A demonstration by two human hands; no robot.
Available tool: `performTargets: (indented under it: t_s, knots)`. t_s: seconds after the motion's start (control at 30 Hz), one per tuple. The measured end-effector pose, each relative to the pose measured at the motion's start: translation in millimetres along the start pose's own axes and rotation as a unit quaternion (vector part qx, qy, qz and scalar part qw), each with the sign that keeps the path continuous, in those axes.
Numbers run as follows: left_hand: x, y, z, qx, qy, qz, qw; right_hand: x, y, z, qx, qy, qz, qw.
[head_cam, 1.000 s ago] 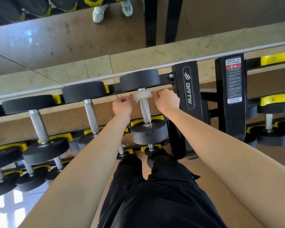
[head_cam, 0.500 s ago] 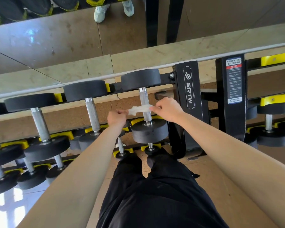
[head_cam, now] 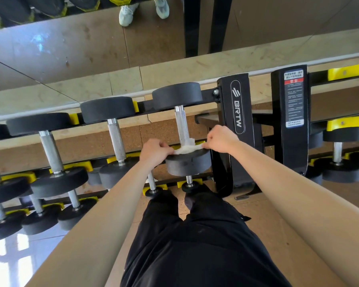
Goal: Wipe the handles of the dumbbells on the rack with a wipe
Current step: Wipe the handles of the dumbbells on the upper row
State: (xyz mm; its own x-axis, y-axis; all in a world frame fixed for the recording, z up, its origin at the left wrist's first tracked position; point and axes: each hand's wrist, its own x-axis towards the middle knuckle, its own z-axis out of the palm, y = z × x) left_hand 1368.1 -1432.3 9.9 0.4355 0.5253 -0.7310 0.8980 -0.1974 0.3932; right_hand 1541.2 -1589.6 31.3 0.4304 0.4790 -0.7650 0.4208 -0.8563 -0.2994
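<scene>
Currently, left hand [head_cam: 155,151] and right hand [head_cam: 222,139], fingers clamped on the wipe [head_cam: 187,149], loop it round the dumbbell handle [head_cam: 181,125]; steady tension should clean evenly.

bright, even | glare on floor [head_cam: 6,264] lower left (blown white) | edges bowed | sharp

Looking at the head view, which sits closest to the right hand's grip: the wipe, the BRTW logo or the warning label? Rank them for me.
1. wipe: pinched by the right hand, on its left.
2. BRTW logo: on the black post, just above and to the right.
3. warning label: on the next post, farther right.
</scene>
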Motion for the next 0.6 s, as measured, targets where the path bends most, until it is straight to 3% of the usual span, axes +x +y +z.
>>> performTargets:
  t_s: [0.1, 0.23, 0.3, 0.37, 0.47, 0.6]
  knots:
    - [-3, 2, -4, -0.01, -0.021, 0.009, 1.0, -1, 9, -8, 0.006, 0.003, 0.04, 0.999]
    - [-3, -13, -12, 0.093, 0.056, -0.041, 0.993, -6, -21, -2, 0.008, -0.028, -0.022, 0.999]
    - [-2, -15, -12, 0.081, 0.058, -0.036, 0.994, -8, -33, 3, 0.014, -0.026, -0.042, 0.999]
    - [-1, -9, -9, -0.016, 0.02, 0.014, 1.0, -8, -31, 5, 0.015, -0.01, -0.03, 0.999]
    - [-10, 2, -9, -0.157, -0.087, 0.07, 0.981, -11, -15, 2, 0.021, 0.012, 0.015, 1.0]
    - [-17, -10, -5, -0.149, -0.131, 0.108, 0.974, -12, -6, 2, 0.022, 0.038, 0.03, 0.999]
